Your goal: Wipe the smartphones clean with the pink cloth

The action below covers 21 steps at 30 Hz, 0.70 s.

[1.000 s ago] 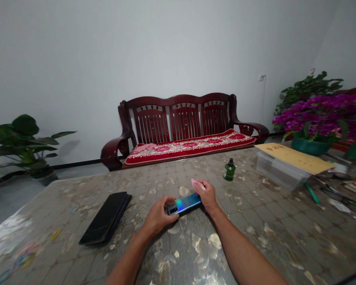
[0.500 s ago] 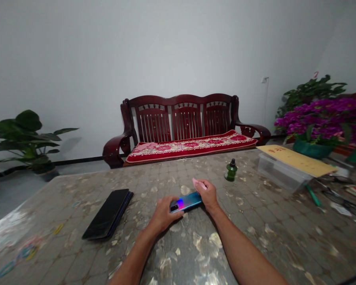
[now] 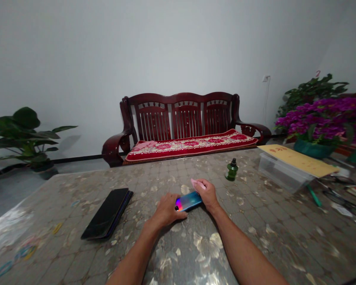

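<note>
A phone with a shiny blue, iridescent back (image 3: 189, 200) lies on the patterned table (image 3: 255, 229) in front of me. My left hand (image 3: 167, 208) grips its near-left end, fingers curled over it. My right hand (image 3: 207, 194) holds the far-right end and also pinches a small pink cloth (image 3: 197, 184) between fingers and thumb. Another dark phone or case (image 3: 107, 213) lies flat on the table to the left, apart from both hands.
A small green bottle (image 3: 231, 170) stands behind my right hand. At the right are a clear plastic box (image 3: 281, 174) under a yellow envelope (image 3: 296, 160), a green pen (image 3: 314, 196) and purple flowers (image 3: 323, 118). Coloured rubber bands (image 3: 23, 253) lie at the left. A wooden bench (image 3: 184, 126) stands behind.
My left hand has slid further over the phone's near end, covering the camera area. The phone and my right hand stay about where they were; the view shifted slightly.
</note>
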Available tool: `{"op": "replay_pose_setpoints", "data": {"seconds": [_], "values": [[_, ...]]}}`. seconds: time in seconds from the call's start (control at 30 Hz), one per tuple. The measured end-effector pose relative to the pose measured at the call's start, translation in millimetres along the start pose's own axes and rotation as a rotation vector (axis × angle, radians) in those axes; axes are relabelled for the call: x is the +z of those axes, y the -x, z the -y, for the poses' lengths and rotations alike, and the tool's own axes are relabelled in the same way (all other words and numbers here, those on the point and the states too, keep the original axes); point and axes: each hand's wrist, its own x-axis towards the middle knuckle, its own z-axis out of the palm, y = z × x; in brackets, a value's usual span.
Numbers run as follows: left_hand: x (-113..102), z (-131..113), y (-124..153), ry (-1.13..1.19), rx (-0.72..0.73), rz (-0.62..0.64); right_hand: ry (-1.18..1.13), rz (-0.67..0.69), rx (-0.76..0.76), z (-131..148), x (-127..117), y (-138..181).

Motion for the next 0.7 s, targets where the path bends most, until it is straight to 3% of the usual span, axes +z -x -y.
{"op": "replay_pose_setpoints", "data": {"seconds": [0.37, 0.7], "values": [[0.1, -4.3, 0.7, -0.107, 0.003, 0.036, 0.046, 0.024, -0.068, 3.7, -0.4, 0.2], [6.8, -7.5, 7.7, -0.132, -0.013, 0.013, -0.049, 0.166, 0.051, 7.4, -4.9, 1.2]]}}
